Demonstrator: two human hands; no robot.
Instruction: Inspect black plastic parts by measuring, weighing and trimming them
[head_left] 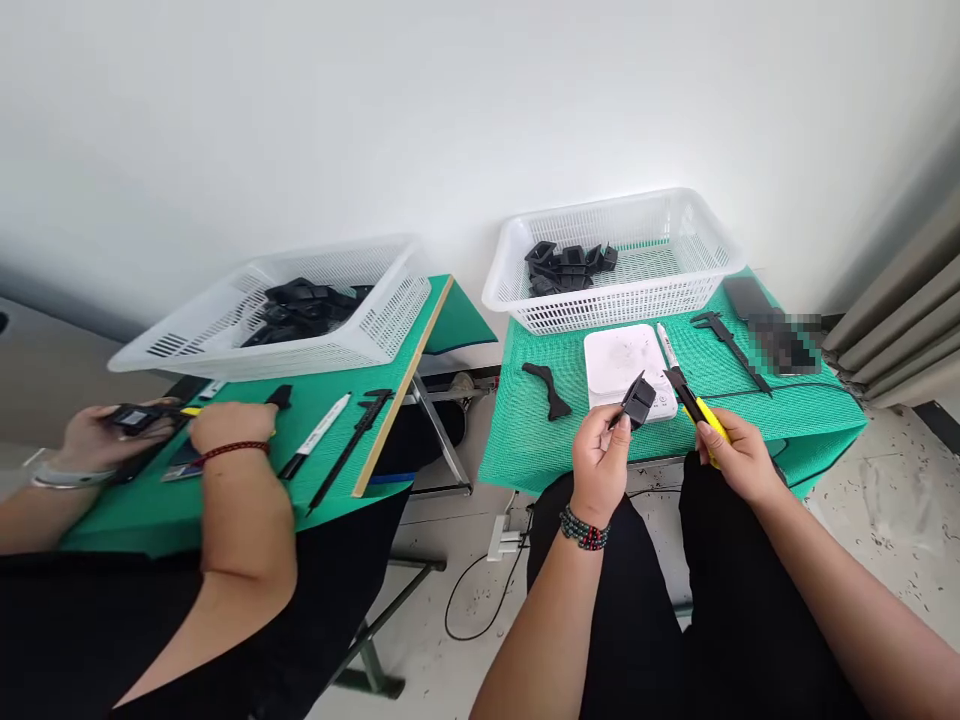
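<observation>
My left hand (pixel 601 462) pinches a small black plastic part (pixel 638 400) with a hollow, box-like end. In my right hand (pixel 739 455) is a yellow utility knife (pixel 711 418), its dark tip pointing up and left toward the part, a small gap apart from it. Behind both hands a white digital scale (pixel 619 358) lies on the green cloth, partly covered by the part and my left hand. A curved black part (pixel 550 391) rests left of the scale. To its right are a white marker (pixel 667 346) and a black caliper (pixel 731 350).
A white basket (pixel 622 312) with several black parts (pixel 566 265) stands at the back against the wall. A cable crosses the table's right side near a dark phone-like object (pixel 746 297). At the left table, a co-worker's hands (pixel 229 430) work beside another white basket (pixel 322 358).
</observation>
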